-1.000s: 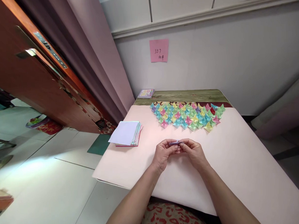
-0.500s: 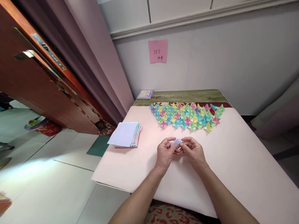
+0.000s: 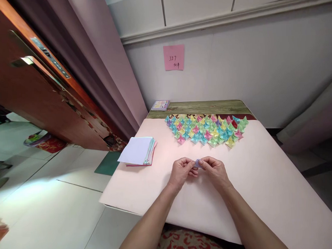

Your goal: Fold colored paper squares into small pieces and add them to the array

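Observation:
A small piece of folded lavender paper [image 3: 197, 163] is pinched between my two hands, just above the pink-covered table [image 3: 255, 194]. My left hand [image 3: 181, 172] is closed on its left side, thumb and fingertips together. On the other side my right hand [image 3: 214, 170] grips it, the thumb against the paper. Fingers cover much of the paper, so its exact folds are hard to make out. Beyond my hands lie rows of folded paper pieces [image 3: 207, 130] in blue, green, yellow, pink and purple.
At the table's left stands a stack of coloured paper sheets [image 3: 136, 151], lavender on top. A small printed packet [image 3: 160, 105] rests on the wooden-patterned strip at the back. A pink note [image 3: 174, 57] hangs on the wall. To the left is a brown door [image 3: 58, 88].
Both hands have come slightly lower and closer to me with the lavender paper. The fingers have shifted around it, and less of the paper shows. The view has moved a little.

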Demonstrator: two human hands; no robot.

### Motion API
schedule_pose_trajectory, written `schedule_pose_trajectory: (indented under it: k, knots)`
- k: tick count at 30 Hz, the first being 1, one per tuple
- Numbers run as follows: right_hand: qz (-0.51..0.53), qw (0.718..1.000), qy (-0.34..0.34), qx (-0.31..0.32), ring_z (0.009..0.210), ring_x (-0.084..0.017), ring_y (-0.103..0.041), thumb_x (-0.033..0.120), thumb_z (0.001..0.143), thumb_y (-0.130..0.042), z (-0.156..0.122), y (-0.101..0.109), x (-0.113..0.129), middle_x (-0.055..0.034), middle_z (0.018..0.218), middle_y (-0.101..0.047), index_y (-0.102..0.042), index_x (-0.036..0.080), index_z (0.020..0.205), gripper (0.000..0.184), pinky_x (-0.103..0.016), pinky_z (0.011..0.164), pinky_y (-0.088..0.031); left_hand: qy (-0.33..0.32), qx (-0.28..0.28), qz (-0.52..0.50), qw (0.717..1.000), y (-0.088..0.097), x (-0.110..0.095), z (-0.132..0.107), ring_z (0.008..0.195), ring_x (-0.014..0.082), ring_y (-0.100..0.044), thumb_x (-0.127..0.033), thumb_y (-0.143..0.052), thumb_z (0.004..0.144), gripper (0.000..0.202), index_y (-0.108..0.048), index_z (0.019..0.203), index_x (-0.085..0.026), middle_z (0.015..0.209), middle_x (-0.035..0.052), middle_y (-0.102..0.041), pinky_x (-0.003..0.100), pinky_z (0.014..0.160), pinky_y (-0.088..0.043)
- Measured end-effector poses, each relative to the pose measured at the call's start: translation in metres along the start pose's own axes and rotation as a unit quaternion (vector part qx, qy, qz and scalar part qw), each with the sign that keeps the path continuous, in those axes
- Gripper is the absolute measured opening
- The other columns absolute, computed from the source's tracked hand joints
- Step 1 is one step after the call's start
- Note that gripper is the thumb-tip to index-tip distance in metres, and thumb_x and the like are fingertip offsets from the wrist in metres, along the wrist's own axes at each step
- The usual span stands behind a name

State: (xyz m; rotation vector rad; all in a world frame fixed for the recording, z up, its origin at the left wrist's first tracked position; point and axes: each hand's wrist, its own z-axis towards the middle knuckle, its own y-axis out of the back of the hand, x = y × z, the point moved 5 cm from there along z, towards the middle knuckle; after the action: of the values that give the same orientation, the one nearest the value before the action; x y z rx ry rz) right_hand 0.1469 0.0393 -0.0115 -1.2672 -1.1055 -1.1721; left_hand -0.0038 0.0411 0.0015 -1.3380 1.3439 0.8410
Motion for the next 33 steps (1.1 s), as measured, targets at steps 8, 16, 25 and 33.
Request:
schedule_pose_trajectory:
  k: [8,16,25,33]
  knots:
    - [-0.003,0.999,-0.007,0.040,0.067,-0.015,-0.057,0.045,0.077,-0.073,-0.002,-0.004,0.001,-0.0029,0.072,-0.067,-0.071,0.016,0.077,0.029,-0.027,0.064,-0.045,-0.084,0.008,0.161,0.983,0.001,-0.018,-0.007,0.047,0.0112,-0.059,-0.036,-0.064,0.082,0.022,-0.064,0.073,-0.016,0.060,0.0006,-0.064,0.021,0.046,-0.047]
    - [0.072,0.996,-0.048,-0.010,0.057,-0.011,-0.053,0.045,0.075,-0.076,0.001,0.004,-0.009,0.0015,0.063,-0.060,-0.066,0.018,0.079,0.029,-0.021,0.053,-0.041,-0.077,-0.037,0.020,0.996,0.000,-0.010,-0.005,0.056,0.0118,-0.060,-0.042,-0.069,0.078,0.027,-0.060,0.084,-0.017,0.068,-0.0002,-0.063,0.024,0.056,-0.051]
    - [0.126,0.989,-0.072,-0.015,0.058,-0.011,-0.058,0.045,0.071,-0.080,0.001,0.002,-0.009,0.0002,0.066,-0.063,-0.065,0.018,0.080,0.032,-0.022,0.055,-0.048,-0.073,-0.054,0.016,0.996,-0.002,-0.007,-0.003,0.057,0.0089,-0.050,-0.025,-0.075,0.068,0.016,-0.071,0.078,-0.014,0.066,0.0002,-0.062,0.021,0.054,-0.041]
    - [0.083,0.996,-0.045,0.001,0.062,-0.013,-0.058,0.047,0.073,-0.078,0.000,0.002,-0.005,-0.0009,0.069,-0.064,-0.066,0.019,0.081,0.032,-0.024,0.056,-0.046,0.004,-0.047,-0.063,0.997,-0.004,-0.003,-0.003,0.048,0.0068,-0.047,-0.030,-0.082,0.061,0.026,-0.070,0.075,-0.012,0.058,-0.0016,-0.059,0.020,0.046,-0.035]
